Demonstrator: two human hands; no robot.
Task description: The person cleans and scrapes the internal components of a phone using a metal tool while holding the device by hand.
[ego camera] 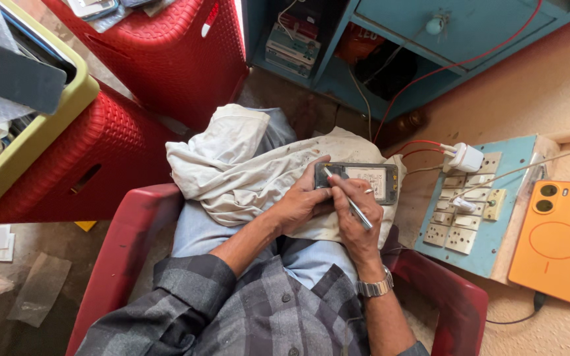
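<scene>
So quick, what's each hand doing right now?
Left hand: closed on the opened phone, steadying it.
Right hand: closed on a thin metal tool.

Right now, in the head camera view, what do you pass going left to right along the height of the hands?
Red plastic crate → white cloth → left hand → right hand with thin metal tool → switchboard → orange phone.

2 bare hands point(301, 204) at centre; 1 opened dark phone body point(357, 182) on 1 off-white cloth point(232, 178); 1 thin metal tool point(351, 204); 1 silver wristwatch point(374, 287); 2 red woven plastic crates point(166, 59) far left; 1 orange phone point(555, 240) right; 1 white plug adapter point(464, 158) on 1 pale blue switchboard point(470, 211); 1 red plastic chair point(126, 244).
</scene>
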